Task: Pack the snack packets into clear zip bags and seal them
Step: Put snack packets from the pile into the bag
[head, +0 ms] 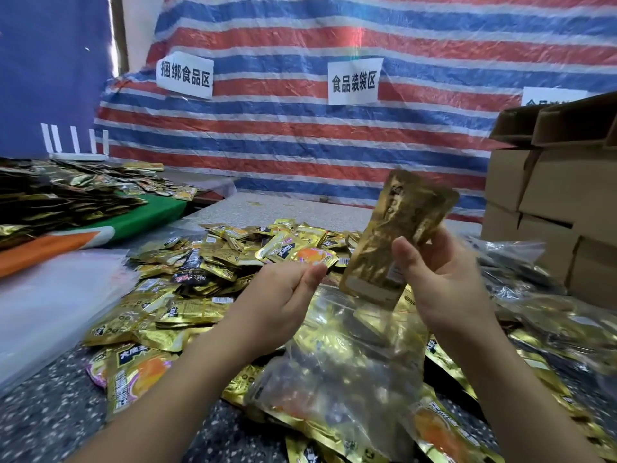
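My right hand (444, 279) grips a gold snack packet (394, 235), held upright above the mouth of a clear zip bag (337, 369). The bag hangs in front of me with a few gold packets inside. My left hand (283, 295) pinches the bag's top edge between thumb and fingers. A loose heap of gold snack packets (207, 272) covers the speckled table (43, 426) behind and beneath both hands.
Stacked cardboard boxes (551, 202) stand at the right. Filled clear bags (551, 315) lie in front of them. A stack of empty clear bags (50, 302) lies at the left, and more packets (56, 195) on a green and orange cloth behind. A striped tarp (334, 128) with paper signs closes the back.
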The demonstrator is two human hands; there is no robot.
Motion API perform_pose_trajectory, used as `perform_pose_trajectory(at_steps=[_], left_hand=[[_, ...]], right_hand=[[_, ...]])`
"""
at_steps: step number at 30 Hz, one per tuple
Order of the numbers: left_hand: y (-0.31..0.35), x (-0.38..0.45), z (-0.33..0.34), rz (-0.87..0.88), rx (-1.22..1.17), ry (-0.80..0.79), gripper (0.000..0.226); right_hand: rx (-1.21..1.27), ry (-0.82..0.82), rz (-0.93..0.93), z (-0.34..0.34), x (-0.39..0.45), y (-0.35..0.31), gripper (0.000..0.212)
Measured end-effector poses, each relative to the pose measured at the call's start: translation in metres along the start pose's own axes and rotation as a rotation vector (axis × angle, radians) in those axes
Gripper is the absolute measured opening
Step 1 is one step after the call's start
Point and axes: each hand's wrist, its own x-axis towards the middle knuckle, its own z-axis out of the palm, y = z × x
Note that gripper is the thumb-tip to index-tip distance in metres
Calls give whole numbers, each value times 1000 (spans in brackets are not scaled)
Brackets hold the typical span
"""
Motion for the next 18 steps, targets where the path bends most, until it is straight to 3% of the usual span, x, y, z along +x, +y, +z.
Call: perform_pose_trajectory(at_steps=[3,8,12,18], left_hand=[[1,-1,1,-5,-15,3,66],[3,-1,0,-9,-57,23,68],[5,0,-2,0,-69,38,67],[7,0,-2,21,-87,44,74]], right_hand=[[-136,-48,-6,6,-4,3,27],[-115,-142,12,2,-4,3,21],[-547,-180,0,-12,-4,4,20],[-125,-231,65,-10,-6,-4,28]])
